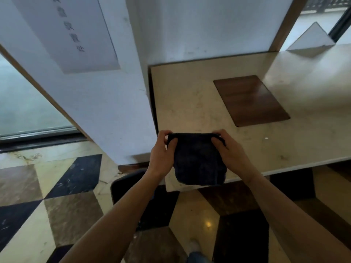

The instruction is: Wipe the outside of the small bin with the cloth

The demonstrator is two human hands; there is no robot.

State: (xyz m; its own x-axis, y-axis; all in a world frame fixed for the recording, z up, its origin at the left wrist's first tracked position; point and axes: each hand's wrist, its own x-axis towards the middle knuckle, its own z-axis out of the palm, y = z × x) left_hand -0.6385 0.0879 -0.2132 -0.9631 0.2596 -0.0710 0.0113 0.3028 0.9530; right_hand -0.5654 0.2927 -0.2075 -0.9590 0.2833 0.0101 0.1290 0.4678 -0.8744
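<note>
Both hands, left (161, 154) and right (230, 152), pinching the dark cloth's (197, 164) top corners

The cloth (197, 158) hides both hands' palm sides, a dark bin-like shape (121, 185) at seven o'clock sits mostly behind the left forearm, and the wall sign's (76, 33) characters are blurred.
</note>
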